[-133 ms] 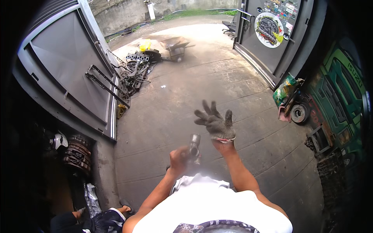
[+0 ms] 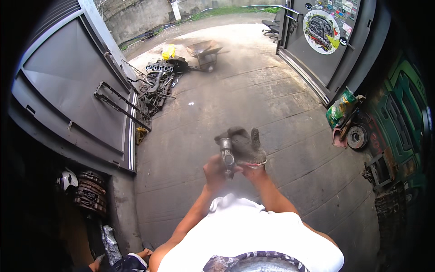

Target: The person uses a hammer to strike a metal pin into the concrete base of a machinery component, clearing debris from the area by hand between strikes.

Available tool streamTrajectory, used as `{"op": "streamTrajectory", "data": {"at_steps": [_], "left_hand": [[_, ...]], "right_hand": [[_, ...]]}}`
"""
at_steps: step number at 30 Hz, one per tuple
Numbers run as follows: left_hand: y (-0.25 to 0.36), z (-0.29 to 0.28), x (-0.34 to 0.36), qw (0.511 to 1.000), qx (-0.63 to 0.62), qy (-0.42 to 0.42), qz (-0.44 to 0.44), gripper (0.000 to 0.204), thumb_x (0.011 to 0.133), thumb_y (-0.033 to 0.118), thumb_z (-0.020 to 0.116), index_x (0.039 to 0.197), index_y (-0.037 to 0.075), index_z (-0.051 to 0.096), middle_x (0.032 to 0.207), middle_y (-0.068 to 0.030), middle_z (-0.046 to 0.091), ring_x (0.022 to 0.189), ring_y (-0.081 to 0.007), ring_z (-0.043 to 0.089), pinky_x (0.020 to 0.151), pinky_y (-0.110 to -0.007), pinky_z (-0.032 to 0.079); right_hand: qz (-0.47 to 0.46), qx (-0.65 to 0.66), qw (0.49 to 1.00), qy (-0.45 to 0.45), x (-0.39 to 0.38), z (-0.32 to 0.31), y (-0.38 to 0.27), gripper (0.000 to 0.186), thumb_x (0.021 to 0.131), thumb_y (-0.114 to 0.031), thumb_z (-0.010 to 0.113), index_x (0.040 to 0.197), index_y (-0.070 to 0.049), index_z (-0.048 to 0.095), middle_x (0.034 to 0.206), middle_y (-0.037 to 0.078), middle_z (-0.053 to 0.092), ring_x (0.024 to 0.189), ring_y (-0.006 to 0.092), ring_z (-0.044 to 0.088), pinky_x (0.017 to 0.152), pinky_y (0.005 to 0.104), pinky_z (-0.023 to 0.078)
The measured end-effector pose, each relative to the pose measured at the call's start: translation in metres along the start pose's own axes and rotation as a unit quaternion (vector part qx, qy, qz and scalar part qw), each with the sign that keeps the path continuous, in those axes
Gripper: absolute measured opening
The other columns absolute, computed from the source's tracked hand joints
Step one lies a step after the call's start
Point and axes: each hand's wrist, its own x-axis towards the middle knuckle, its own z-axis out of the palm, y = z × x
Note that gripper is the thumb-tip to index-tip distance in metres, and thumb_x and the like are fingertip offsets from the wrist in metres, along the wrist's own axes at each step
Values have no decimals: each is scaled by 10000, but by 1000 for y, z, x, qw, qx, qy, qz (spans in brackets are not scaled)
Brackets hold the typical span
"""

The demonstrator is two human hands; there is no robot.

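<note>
My bare left hand [image 2: 214, 170] is closed round a grey metal part [image 2: 225, 145] with a cylindrical top and a round opening lower down. The part stands upright in front of my chest. Just right of it is my right hand [image 2: 242, 145], in a dark grey knitted glove with a pale and red cuff. Its thumb points up, apart from the bent fingers, which are partly hidden behind the metal part. The two hands are close together at the right wrist; whether the part touches the glove I cannot tell.
A wheelbarrow [image 2: 204, 50] and a pile of engine parts [image 2: 156, 88] stand ahead left by a grey metal gate [image 2: 72, 77]. At right are a wheel rim [image 2: 358, 136], a green sack [image 2: 340, 109] and a green vehicle front [image 2: 398, 113]. Another person [image 2: 131, 262] is at lower left.
My right hand has come down and left toward the metal part, its spread fingers now bent. My left hand has lifted slightly with the part.
</note>
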Motion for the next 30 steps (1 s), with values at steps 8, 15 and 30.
{"op": "streamTrajectory", "data": {"at_steps": [8, 15, 30], "left_hand": [[-281, 195, 244, 991, 24, -125, 40, 535, 637, 90, 881, 1080, 47, 584, 827, -111, 678, 718, -234, 684, 629, -333, 540], [-492, 365, 434, 998, 21, -39, 53, 523, 601, 56, 808, 1050, 48, 541, 941, -150, 653, 829, -356, 643, 709, -440, 516], [-982, 582, 880, 999, -21, -46, 6, 438, 703, 13, 790, 1070, 30, 551, 787, -145, 698, 674, -209, 697, 602, -308, 522]], "right_hand": [[-114, 18, 961, 250, 229, -196, -177, 587, 984, -610, 408, 1231, -101, 562, 993, 53, 643, 826, 152, 645, 623, 290, 549], [-165, -39, 952, 256, 438, -433, -304, 515, 993, -547, 469, 1170, -85, 613, 1039, 67, 655, 883, 186, 638, 778, 359, 546], [-400, -604, 626, 289, 979, -884, -531, 287, 903, -77, 568, 1185, -27, 573, 988, 125, 628, 951, 271, 617, 819, 371, 504]]}}
